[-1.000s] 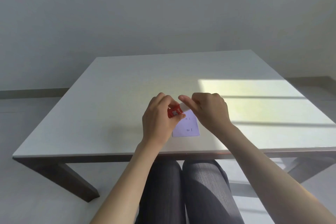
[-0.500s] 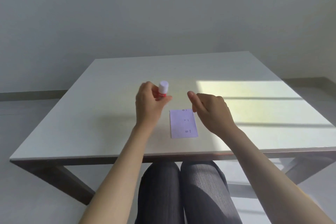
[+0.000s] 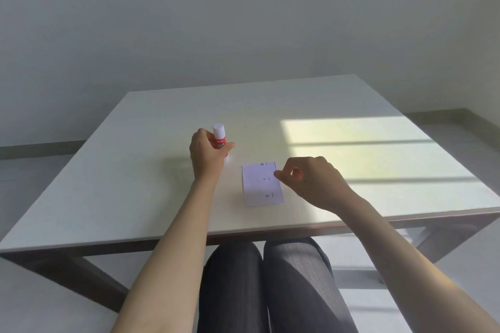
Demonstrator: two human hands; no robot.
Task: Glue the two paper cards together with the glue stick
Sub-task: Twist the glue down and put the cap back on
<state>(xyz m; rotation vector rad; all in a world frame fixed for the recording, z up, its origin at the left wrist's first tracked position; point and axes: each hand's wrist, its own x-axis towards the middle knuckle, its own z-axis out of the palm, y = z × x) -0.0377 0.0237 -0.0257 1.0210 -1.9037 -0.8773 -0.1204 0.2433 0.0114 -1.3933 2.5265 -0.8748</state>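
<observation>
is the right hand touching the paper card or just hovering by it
Touching. In the head view the right hand's fingers pinch the right edge of the paper card, with no gap showing between them.

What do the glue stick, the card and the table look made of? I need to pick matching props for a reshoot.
Glue stick: looks like smooth plastic, with a white cap and a red printed label.
Card: thin matte paper, pale lilac-white, lying flat with small printed marks.
Table: a smooth, slightly glossy white top, perhaps laminate or coated board, since it softly reflects the window light; the edge and legs look darker.
</observation>
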